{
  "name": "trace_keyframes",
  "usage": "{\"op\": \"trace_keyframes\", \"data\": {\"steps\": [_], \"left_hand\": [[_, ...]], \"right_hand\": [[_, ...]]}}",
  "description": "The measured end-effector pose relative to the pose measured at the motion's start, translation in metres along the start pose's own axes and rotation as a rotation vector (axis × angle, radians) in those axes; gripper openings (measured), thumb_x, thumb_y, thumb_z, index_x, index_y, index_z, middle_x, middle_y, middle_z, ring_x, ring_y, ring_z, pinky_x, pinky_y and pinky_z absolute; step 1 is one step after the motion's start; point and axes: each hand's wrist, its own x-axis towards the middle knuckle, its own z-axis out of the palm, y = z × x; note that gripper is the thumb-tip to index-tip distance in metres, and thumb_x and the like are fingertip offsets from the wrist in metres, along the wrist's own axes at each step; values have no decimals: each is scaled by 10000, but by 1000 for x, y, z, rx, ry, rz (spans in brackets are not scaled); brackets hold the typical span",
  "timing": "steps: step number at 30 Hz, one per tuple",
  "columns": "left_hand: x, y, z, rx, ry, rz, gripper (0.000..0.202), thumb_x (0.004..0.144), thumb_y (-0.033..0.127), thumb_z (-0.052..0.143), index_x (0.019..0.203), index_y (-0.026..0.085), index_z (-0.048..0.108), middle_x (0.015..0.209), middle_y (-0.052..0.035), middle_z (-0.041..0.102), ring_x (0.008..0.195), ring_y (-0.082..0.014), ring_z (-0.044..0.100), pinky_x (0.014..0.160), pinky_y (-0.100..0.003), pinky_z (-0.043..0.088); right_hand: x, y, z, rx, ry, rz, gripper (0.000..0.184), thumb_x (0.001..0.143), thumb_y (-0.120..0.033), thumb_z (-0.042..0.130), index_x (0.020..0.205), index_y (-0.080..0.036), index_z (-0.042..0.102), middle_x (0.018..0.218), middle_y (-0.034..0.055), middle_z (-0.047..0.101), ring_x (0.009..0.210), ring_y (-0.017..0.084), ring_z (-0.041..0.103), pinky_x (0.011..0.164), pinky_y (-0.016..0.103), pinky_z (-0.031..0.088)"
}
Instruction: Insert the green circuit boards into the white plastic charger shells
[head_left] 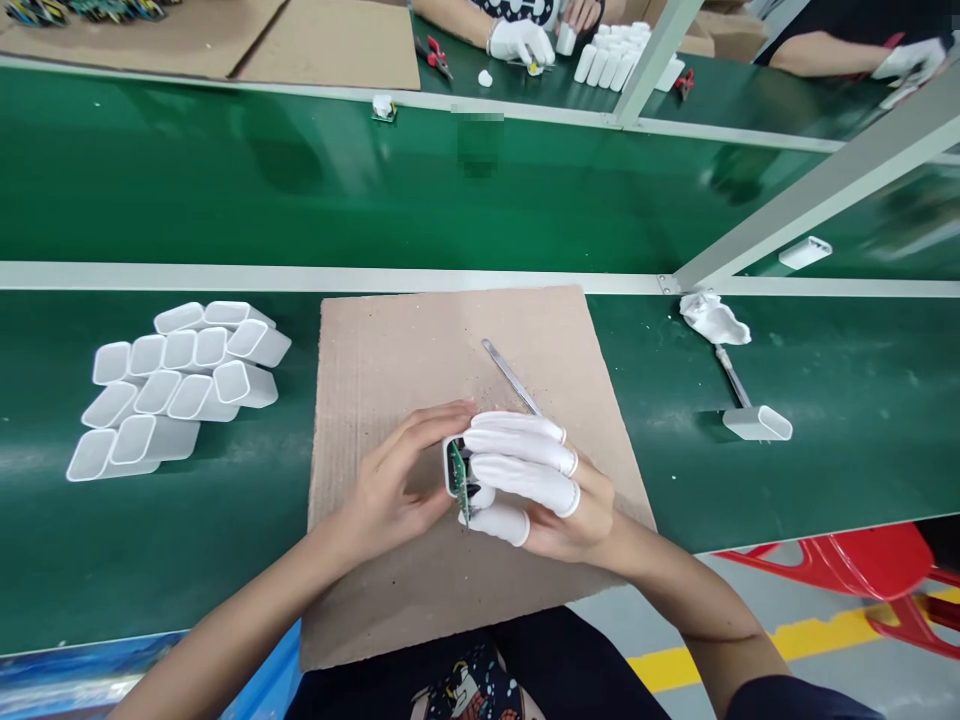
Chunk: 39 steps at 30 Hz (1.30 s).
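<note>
Fitting a green circuit board (460, 478) into the mouth of a white casing (448, 465) looks to be the step in hand; how far the board has gone in is hidden. The next move probably calls for keeping board and rim in line and pressing gently.

Both pieces sit between the hands, above a brown cardboard sheet (382, 350) on the green worktop (675, 480). The left hand (386, 490), bare, curves at their 9 o'clock; its fingertips are partly hidden, so its grip cannot be told. The right hand (559, 485), in white finger covers, lies at their 3 o'clock, apparently pinching the board.

From the hands, a slim metal tool (510, 375) lies towards 1 o'clock, grouped white casings (154, 440) between 9 and 10, and a lone casing (757, 423) just before 3.
</note>
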Motion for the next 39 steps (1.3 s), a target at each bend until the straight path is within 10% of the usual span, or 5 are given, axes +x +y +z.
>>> {"op": "trace_keyframes", "data": {"steps": [16,26,39], "left_hand": [[0,-2,2,-26,27,-62,562,784,54,611,1297,242,476,1225,-93,606,1151,-205,594,904,-319,563],[3,0,-1,-262,33,-322,478,770,221,719,1217,254,554,1168,-76,668,1059,-208,658,885,-341,570],[11,4,-1,-631,-141,-445,515,723,466,747,1155,214,625,1063,-90,698,980,-241,666,878,-409,530]], "right_hand": [[0,3,5,-86,-30,77,407,864,-208,648,1230,-167,475,1140,114,635,1182,199,574,1024,449,510],[6,10,-8,-338,-352,-11,650,842,-315,677,1367,-133,338,1332,186,524,1390,289,334,1084,537,408],[1,11,0,-509,-252,-122,396,885,-149,542,1264,-87,443,1125,168,625,1197,280,540,980,512,519]]}}
